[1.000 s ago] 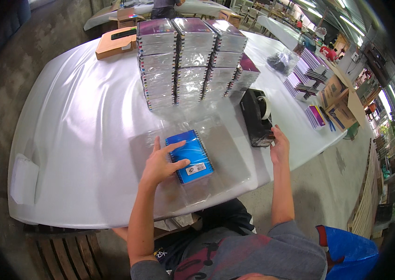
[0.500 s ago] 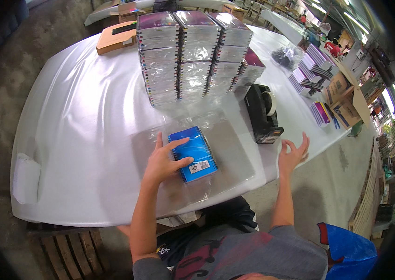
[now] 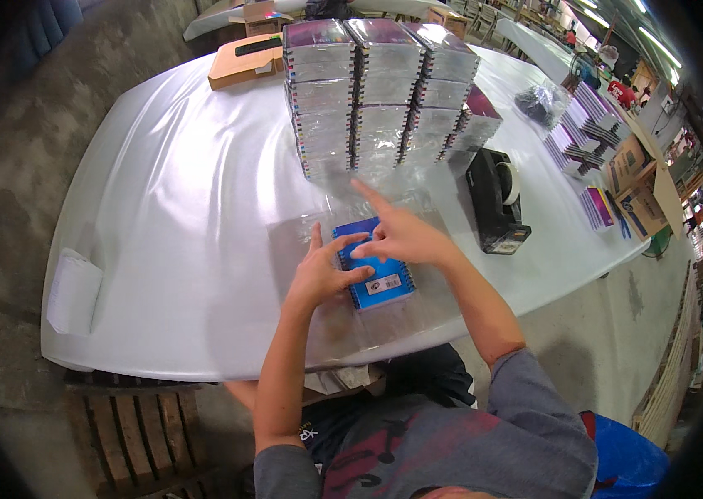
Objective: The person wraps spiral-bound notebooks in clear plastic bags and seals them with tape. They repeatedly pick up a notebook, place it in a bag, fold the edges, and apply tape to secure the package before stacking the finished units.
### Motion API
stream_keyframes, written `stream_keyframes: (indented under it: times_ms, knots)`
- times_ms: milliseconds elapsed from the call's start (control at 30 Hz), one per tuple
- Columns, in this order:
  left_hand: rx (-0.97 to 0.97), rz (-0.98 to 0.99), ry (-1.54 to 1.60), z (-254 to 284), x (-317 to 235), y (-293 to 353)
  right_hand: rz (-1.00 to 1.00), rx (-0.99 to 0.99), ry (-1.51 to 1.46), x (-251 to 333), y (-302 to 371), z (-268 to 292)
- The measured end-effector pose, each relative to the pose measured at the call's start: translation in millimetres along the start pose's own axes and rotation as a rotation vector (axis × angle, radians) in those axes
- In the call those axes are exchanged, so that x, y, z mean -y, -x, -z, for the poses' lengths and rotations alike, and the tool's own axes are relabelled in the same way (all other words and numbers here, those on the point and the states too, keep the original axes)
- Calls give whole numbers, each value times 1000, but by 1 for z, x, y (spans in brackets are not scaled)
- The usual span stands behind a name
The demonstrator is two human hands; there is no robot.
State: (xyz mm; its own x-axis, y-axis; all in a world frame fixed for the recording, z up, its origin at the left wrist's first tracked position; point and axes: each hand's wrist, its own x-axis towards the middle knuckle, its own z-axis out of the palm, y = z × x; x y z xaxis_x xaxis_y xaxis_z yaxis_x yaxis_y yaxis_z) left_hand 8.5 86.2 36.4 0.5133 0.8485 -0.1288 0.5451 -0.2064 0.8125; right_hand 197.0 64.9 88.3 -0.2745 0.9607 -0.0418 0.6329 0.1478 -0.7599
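A blue spiral-bound notebook (image 3: pixel 387 281) with a white label lies on a clear plastic sheet (image 3: pixel 301 241) near the table's front edge. My left hand (image 3: pixel 318 273) lies at the notebook's left side, fingers spread, with the thumb and a finger reaching over its cover. My right hand (image 3: pixel 401 235) is above the notebook's upper part, hiding some of it. Its thumb and a finger come together over the cover, while another finger points out toward the stacks. Whatever those fingertips may hold is too small to make out.
Tall stacks of plastic-wrapped spiral notebooks (image 3: pixel 384 75) stand behind. On the right sit a black tape dispenser (image 3: pixel 493 204), more notebooks (image 3: pixel 580 137) and an open cardboard box (image 3: pixel 642 200). A flat carton (image 3: pixel 231 66) lies far left, a white packet (image 3: pixel 74 291) near left.
My right hand has moved left from beside the tape dispenser to over the blue notebook. My left hand stays at the notebook's left side. The whole view has shifted slightly.
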Motion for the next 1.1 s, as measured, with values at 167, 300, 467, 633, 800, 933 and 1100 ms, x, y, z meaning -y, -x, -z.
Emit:
stream_keyframes:
  times_ms: [167,300,467,633,800,933,1100]
  knots:
    - [6,2,-28,-3,10,-3,-221,67,335,11,-16,-9]
    - [2,-1,-51,-2,10,-1,-270,-39,570,7,-1,12]
    - [-161,21,28,-18,6,9,-290,57,198,-73,24,5]
    - [-199,-92,430,-53,1,22,-150,-90,-637,-57,45,-28]
    - [-436,-576,728,-71,-34,46,114,-295,-961,-21,72,-25]
    - [-522,-486,560,-86,-27,49,43,-195,-783,-53,87,-36]
    - [-692,-399,212,-100,-23,44,116,-194,-305,-92,82,-62]
